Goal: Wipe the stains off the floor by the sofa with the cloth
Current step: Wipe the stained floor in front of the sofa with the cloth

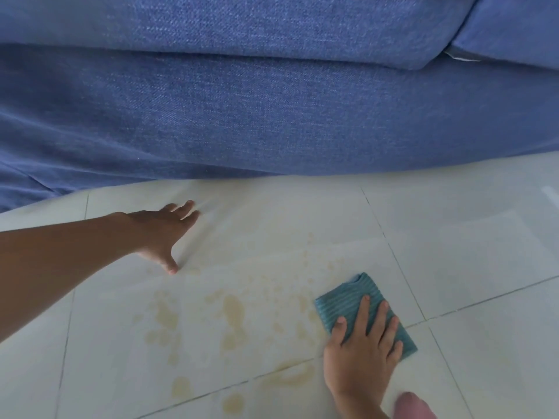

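A folded teal cloth (pixel 357 296) lies flat on the pale tiled floor (pixel 484 267) at the lower right. My right hand (pixel 361 355) presses on it from above, fingers spread across its near half. Yellowish stains (pixel 234 316) spot the tile to the left of the cloth, in several blotches and small drops. My left hand (pixel 165 232) rests flat on the floor near the sofa, fingers apart, holding nothing. The blue fabric sofa (pixel 242 116) fills the upper half of the view.
The sofa's base meets the floor just beyond my left hand. Grey grout lines cross the tiles. A blurred pinkish shape (pixel 413 406) shows at the bottom edge, right of my right wrist.
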